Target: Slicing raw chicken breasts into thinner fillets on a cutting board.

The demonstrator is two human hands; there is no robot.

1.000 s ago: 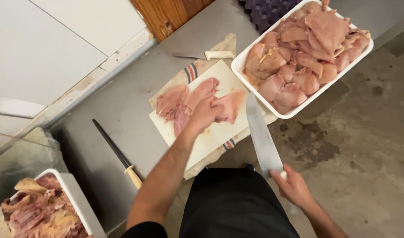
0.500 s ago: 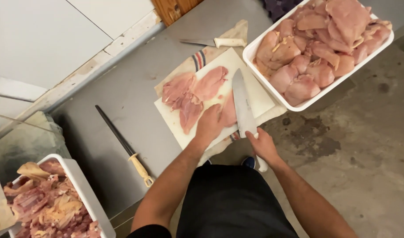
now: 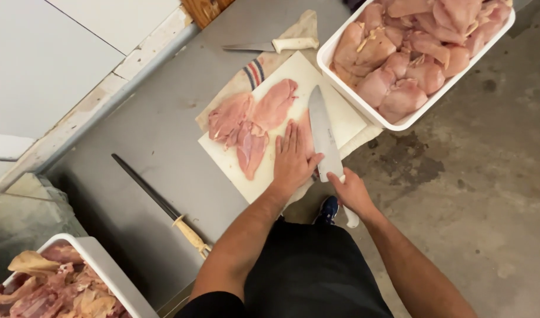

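Right hand grips a chef's knife, left hand presses meat flat on the cutting board.

The right hand (image 3: pixel 351 189) is wrapped tight around the white handle of the chef's knife (image 3: pixel 323 131), whose broad blade lies across the white cutting board (image 3: pixel 340 121) just beside the left hand (image 3: pixel 292 160); that hand lies flat, fingers together, on a raw chicken piece (image 3: pixel 306 131) (mostly hidden beneath it). More chicken fillets (image 3: pixel 252 121) lie on the board's left part. A white tub of raw chicken (image 3: pixel 414 56) stands right of the board, a sharpening steel (image 3: pixel 158 203) lies on the steel table (image 3: pixel 152 135) to its left, and a second knife (image 3: pixel 273 45) lies beyond.
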